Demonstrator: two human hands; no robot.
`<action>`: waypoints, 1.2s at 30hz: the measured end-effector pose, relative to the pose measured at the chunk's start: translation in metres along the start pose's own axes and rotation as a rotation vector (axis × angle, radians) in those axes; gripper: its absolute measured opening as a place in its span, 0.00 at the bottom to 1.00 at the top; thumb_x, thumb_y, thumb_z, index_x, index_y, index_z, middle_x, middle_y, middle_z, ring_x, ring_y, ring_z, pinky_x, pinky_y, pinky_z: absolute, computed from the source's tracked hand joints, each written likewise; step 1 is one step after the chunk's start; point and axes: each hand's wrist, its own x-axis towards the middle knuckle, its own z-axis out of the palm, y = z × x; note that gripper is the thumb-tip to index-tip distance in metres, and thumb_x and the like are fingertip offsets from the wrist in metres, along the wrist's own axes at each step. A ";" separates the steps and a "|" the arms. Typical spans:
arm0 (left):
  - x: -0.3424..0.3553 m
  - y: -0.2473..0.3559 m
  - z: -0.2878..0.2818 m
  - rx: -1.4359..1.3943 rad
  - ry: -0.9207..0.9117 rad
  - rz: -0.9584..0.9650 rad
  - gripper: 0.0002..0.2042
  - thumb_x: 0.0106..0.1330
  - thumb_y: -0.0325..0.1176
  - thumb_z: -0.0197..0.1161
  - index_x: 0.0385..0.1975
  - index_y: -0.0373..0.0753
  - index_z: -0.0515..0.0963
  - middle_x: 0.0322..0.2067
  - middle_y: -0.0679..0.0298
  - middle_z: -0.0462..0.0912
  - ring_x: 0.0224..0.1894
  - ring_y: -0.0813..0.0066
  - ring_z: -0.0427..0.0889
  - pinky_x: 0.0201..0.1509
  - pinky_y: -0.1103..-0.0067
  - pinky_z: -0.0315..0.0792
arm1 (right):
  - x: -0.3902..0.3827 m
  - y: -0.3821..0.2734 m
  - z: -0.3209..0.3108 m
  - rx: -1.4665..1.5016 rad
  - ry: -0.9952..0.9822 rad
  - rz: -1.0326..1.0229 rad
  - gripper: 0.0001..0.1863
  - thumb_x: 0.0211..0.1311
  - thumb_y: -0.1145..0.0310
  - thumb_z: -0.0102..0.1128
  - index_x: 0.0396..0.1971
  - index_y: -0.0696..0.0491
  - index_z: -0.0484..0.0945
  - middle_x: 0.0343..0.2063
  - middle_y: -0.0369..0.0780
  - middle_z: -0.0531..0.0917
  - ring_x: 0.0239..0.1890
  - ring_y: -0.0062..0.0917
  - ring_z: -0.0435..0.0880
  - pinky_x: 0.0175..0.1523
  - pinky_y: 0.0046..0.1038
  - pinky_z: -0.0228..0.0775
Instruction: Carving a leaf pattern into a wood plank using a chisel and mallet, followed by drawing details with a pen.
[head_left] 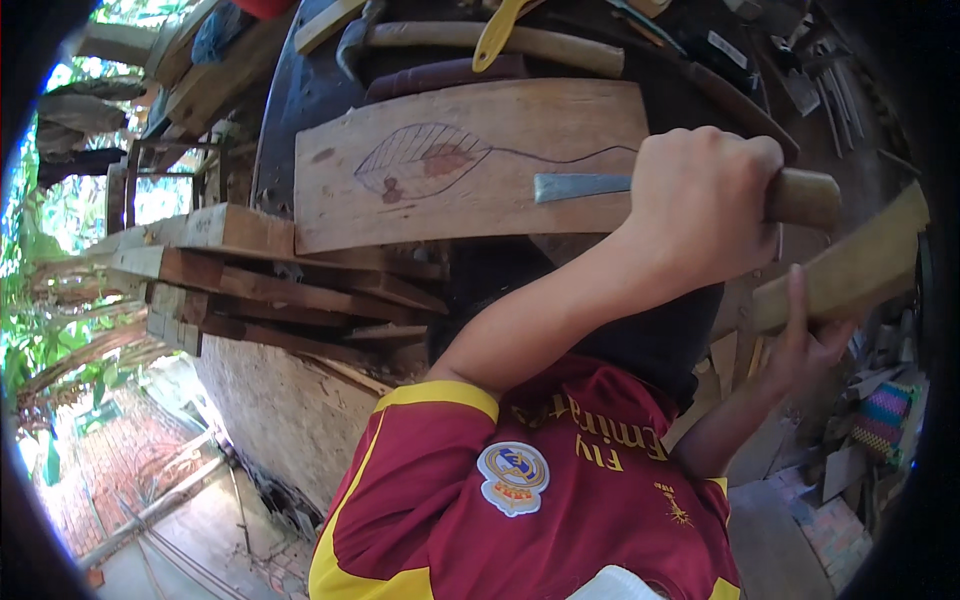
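My left hand [700, 200] is a fist round the wooden handle of a chisel [585, 187]. Its flat metal blade points left over a pale wooden board [470, 215]; whether the edge touches the wood I cannot tell. Drawn on the board in dark line is a leaf [425, 160] with veins and a long curved stem, and the fist hides the stem's end. At the right, lower than the chisel's butt, my right hand [815, 340] grips a thick block of wood [850, 265], one finger stretched along it. The block stands apart from the chisel.
Beyond the board lie a wooden-handled tool with a bent metal head [490, 42], a dark reddish bar [450, 75] and a yellow plastic handle [497, 35]. Stacked timber [280, 290] fills the left side. A colourful woven item [885, 415] lies among scraps at the right.
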 end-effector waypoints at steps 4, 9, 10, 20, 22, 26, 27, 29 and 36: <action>0.000 -0.009 -0.002 0.060 -0.008 0.006 0.10 0.43 0.35 0.72 0.24 0.43 0.79 0.20 0.57 0.82 0.27 0.49 0.84 0.31 0.61 0.76 | -0.006 0.004 0.004 -0.158 -0.068 -0.137 0.37 0.53 0.69 0.81 0.61 0.65 0.72 0.56 0.50 0.79 0.57 0.33 0.78 0.60 0.36 0.74; 0.000 -0.007 0.000 0.087 -0.031 0.000 0.10 0.43 0.36 0.72 0.24 0.43 0.80 0.19 0.56 0.81 0.27 0.48 0.83 0.31 0.61 0.76 | -0.012 0.001 0.009 -0.034 -0.041 0.036 0.38 0.56 0.69 0.79 0.64 0.64 0.70 0.59 0.50 0.77 0.60 0.35 0.77 0.63 0.37 0.70; -0.001 -0.007 0.001 0.091 -0.029 0.004 0.10 0.43 0.36 0.72 0.24 0.43 0.80 0.19 0.56 0.81 0.27 0.48 0.83 0.31 0.61 0.76 | -0.014 0.004 0.008 -0.097 -0.077 -0.010 0.38 0.56 0.68 0.79 0.64 0.64 0.70 0.59 0.50 0.77 0.59 0.35 0.78 0.63 0.37 0.70; 0.006 -0.025 -0.036 0.069 0.066 0.011 0.13 0.44 0.35 0.76 0.28 0.40 0.82 0.21 0.57 0.83 0.26 0.55 0.86 0.31 0.67 0.77 | -0.010 0.014 0.001 0.037 0.113 0.083 0.38 0.54 0.67 0.81 0.62 0.64 0.71 0.57 0.49 0.78 0.57 0.35 0.79 0.59 0.35 0.74; 0.010 -0.033 -0.059 -0.052 0.218 -0.031 0.12 0.49 0.33 0.78 0.27 0.37 0.82 0.20 0.62 0.83 0.23 0.68 0.84 0.29 0.75 0.75 | -0.004 0.013 -0.002 0.019 0.180 0.015 0.35 0.54 0.71 0.80 0.59 0.65 0.73 0.54 0.47 0.80 0.53 0.31 0.80 0.56 0.31 0.75; 0.013 -0.021 -0.111 -0.418 0.534 -0.234 0.12 0.64 0.33 0.74 0.22 0.40 0.78 0.14 0.71 0.74 0.14 0.81 0.71 0.19 0.84 0.61 | 0.003 0.008 -0.008 -0.086 0.262 0.007 0.33 0.53 0.73 0.81 0.57 0.65 0.74 0.51 0.46 0.81 0.50 0.28 0.81 0.54 0.30 0.76; 0.013 -0.023 -0.120 -0.578 0.529 -0.253 0.14 0.65 0.33 0.73 0.20 0.40 0.76 0.14 0.72 0.71 0.13 0.82 0.68 0.18 0.83 0.59 | 0.004 0.006 -0.007 -0.059 0.280 0.013 0.32 0.53 0.73 0.81 0.56 0.65 0.75 0.51 0.46 0.81 0.50 0.28 0.81 0.54 0.29 0.76; 0.011 -0.026 -0.130 -0.893 0.523 -0.286 0.16 0.66 0.33 0.71 0.18 0.41 0.73 0.12 0.72 0.66 0.11 0.82 0.63 0.16 0.83 0.54 | 0.005 0.005 -0.003 0.003 0.311 0.022 0.32 0.53 0.72 0.81 0.55 0.65 0.75 0.50 0.45 0.81 0.49 0.28 0.81 0.54 0.29 0.76; 0.003 -0.027 -0.127 -0.789 0.590 -0.388 0.19 0.74 0.42 0.61 0.18 0.43 0.70 0.12 0.74 0.58 0.12 0.81 0.54 0.19 0.79 0.48 | -0.005 0.010 0.005 0.097 0.132 0.081 0.37 0.52 0.66 0.82 0.58 0.65 0.73 0.51 0.48 0.81 0.52 0.34 0.81 0.56 0.33 0.75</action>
